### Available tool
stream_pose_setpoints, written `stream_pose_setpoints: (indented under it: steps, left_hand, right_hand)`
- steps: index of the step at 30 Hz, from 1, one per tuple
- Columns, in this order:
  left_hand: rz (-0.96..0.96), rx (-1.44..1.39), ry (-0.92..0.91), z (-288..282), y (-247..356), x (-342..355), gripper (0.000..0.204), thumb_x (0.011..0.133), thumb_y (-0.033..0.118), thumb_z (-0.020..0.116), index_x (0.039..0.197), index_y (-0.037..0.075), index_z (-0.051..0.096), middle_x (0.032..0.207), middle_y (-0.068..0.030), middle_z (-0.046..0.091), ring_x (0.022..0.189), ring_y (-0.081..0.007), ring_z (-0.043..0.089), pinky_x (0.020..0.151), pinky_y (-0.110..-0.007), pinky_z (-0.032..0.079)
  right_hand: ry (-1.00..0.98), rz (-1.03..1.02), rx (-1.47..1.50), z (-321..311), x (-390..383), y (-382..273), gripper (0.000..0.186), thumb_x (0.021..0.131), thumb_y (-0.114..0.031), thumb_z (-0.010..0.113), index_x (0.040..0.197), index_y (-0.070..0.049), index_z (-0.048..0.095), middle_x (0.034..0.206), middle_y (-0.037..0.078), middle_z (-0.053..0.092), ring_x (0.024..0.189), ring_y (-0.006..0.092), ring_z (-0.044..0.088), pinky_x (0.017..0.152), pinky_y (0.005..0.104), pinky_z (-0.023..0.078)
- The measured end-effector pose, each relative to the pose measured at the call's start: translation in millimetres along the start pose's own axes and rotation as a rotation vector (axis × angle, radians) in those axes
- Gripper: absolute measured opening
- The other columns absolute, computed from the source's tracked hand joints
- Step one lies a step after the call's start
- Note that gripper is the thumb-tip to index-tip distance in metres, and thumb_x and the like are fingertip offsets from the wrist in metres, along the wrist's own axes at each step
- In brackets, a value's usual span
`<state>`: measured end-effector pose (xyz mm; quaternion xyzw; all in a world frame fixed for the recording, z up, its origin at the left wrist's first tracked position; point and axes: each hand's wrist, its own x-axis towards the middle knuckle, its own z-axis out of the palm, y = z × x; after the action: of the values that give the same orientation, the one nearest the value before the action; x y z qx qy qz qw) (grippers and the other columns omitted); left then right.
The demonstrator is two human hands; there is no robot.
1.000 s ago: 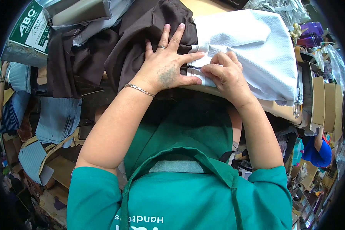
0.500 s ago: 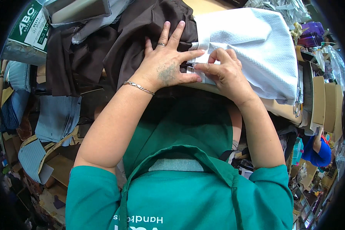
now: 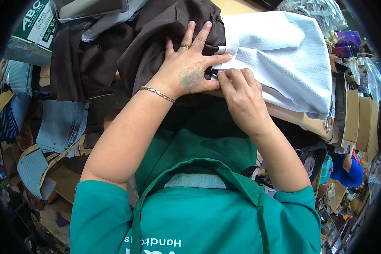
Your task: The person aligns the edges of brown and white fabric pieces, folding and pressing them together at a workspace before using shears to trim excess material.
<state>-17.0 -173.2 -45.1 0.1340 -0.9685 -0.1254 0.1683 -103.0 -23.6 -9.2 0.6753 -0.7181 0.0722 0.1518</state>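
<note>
Dark brown lining cloth (image 3: 133, 46) joins a white textured panel (image 3: 279, 46), which has a white band (image 3: 232, 40) along the join. My left hand (image 3: 188, 70) lies flat over the brown cloth with fingers spread. Its index finger reaches onto the white band, and its thumb points at the join's near end. Close beside that thumb, my right hand (image 3: 243, 93) has its thumb and index finger pinched together. A small dark, shiny piece (image 3: 215, 73) shows at those fingertips, too small to name. What lies inside the pinch is hidden.
Scissors (image 3: 328, 122) hang by the panel's right corner. At the upper left stands a green and white can (image 3: 36, 23) near grey padded pieces (image 3: 93, 8). Stacked light blue sheets (image 3: 61, 127) lie at left; cardboard (image 3: 362, 122) is at right. Another person in blue (image 3: 347, 169) sits far right.
My right hand has turned and shifted slightly left and nearer to me, its fingers now more tucked together. My left hand stays spread on the cloth. The whole view has shifted a little.
</note>
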Motion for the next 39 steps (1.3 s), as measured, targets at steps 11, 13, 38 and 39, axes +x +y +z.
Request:
stream_pose_setpoints:
  steps: [11, 13, 38, 39]
  left_hand:
    - [-0.008, -0.013, 0.000, -1, 1, 0, 0.067, 0.059, 0.063, 0.070, 0.121, 0.042, 0.054, 0.151, -0.0087, 0.010, 0.138, -0.0370, 0.003, 0.096, -0.073, 0.017]
    - [-0.008, -0.012, -0.004, -1, 1, 0, 0.067, 0.060, 0.063, 0.070, 0.121, 0.041, 0.054, 0.151, -0.0089, 0.010, 0.139, -0.0368, 0.003, 0.096, -0.073, 0.017]
    - [-0.029, -0.053, -0.020, -5, 3, -2, 0.071, 0.056, 0.055, 0.076, 0.122, 0.040, 0.054, 0.151, -0.0091, 0.009, 0.139, -0.0355, 0.003, 0.097, -0.071, 0.018]
    - [-0.030, -0.053, -0.021, -5, 3, -2, 0.071, 0.056, 0.054, 0.076, 0.122, 0.040, 0.054, 0.151, -0.0090, 0.009, 0.139, -0.0354, 0.003, 0.097, -0.071, 0.018]
  right_hand:
    - [-0.101, 0.078, 0.036, -9, 0, 3, 0.034, 0.075, -0.016, 0.058, 0.108, -0.008, 0.061, 0.099, 0.001, 0.052, 0.099, 0.0205, 0.048, 0.078, 0.0387, 0.041]
    - [-0.115, 0.099, 0.038, -8, 1, 1, 0.034, 0.076, -0.017, 0.058, 0.108, -0.009, 0.061, 0.100, 0.001, 0.052, 0.099, 0.0206, 0.047, 0.078, 0.0390, 0.041]
    - [-0.147, 0.139, -0.060, -7, 5, -19, 0.039, 0.075, -0.013, 0.055, 0.112, -0.004, 0.057, 0.104, 0.003, 0.050, 0.106, 0.0228, 0.044, 0.082, 0.0381, 0.037]
    - [-0.117, 0.125, -0.077, -5, 5, -19, 0.039, 0.074, -0.013, 0.055, 0.112, -0.003, 0.057, 0.104, 0.004, 0.050, 0.106, 0.0227, 0.044, 0.082, 0.0376, 0.037]
